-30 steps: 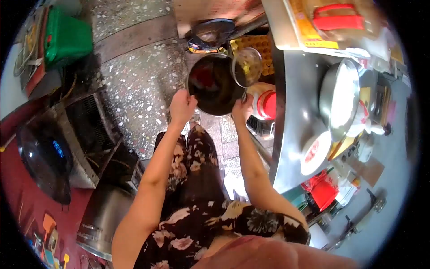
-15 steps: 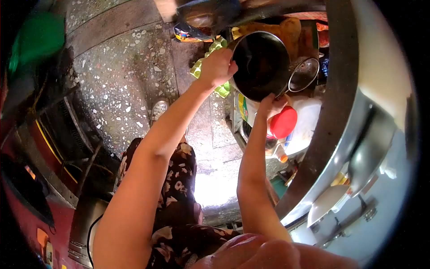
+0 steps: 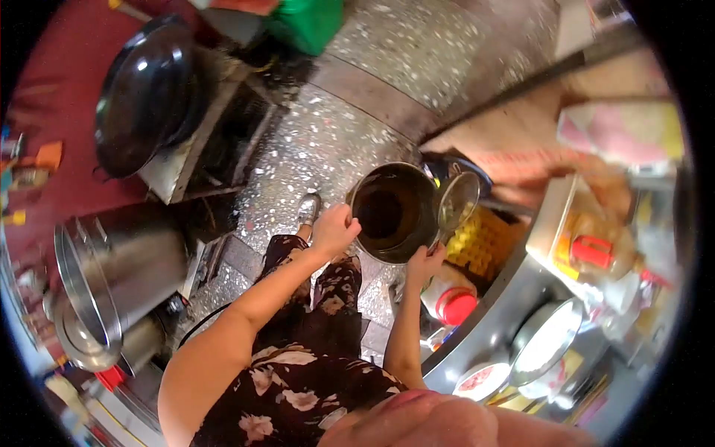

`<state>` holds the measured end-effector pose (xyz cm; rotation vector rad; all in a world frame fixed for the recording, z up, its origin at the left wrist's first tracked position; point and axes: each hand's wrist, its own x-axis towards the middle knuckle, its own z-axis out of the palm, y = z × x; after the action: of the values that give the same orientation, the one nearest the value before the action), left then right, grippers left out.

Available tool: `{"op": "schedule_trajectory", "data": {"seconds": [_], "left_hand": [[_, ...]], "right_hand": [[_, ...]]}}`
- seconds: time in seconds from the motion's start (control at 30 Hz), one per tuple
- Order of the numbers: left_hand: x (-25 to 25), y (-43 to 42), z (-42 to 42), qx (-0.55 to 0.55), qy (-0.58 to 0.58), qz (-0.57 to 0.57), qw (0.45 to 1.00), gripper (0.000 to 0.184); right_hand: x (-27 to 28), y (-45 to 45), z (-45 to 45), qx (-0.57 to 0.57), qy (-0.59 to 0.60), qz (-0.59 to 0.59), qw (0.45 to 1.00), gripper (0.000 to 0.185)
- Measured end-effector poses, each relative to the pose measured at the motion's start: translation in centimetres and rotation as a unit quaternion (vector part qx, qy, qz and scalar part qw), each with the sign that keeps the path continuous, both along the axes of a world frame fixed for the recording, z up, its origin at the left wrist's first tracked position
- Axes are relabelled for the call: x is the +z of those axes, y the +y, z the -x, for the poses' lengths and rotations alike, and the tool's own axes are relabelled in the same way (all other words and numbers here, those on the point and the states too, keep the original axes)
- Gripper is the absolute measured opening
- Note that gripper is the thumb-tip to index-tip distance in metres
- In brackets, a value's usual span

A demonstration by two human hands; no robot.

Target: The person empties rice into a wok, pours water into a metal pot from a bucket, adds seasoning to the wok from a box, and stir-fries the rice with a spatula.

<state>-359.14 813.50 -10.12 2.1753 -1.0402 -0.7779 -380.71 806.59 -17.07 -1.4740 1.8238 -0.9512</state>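
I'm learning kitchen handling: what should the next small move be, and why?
Probably steady the pot before shifting it: the left hand and right hand hold its rim, while the strainer juts out near the right hand and might slip.

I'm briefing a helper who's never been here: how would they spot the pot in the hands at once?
Find the speckled floor, then the person's left hand and right hand above it. Between them is a round, open pot, dark inside. Unlike the smaller, see-through strainer beside it, it is wide and deep.
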Motion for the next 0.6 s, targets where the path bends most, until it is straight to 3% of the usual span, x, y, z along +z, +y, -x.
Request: {"op": "schedule_trajectory", "data": {"seconds": [0.13,0.27,0.6], "left_hand": [[5.8,5.8,-4.2,0.133,-0.021,0.042,0.990,0.026],[10.4,9.3,-8.4,0.213,0.009,0.005,0.977,0.024],[15.5,14.3,-15.1,0.340,0.130,0.065,0.929,0.028]], "right_hand": [[7.9,0.2,-8.2,0.108,-0.037,-0.085,0.990,0.028],[9.7,0.7,-14.3,0.208,-0.132,0.027,0.969,0.023],[22.5,1.7,-24.7,0.345,-0.030,0.111,0.932,0.023]]}}
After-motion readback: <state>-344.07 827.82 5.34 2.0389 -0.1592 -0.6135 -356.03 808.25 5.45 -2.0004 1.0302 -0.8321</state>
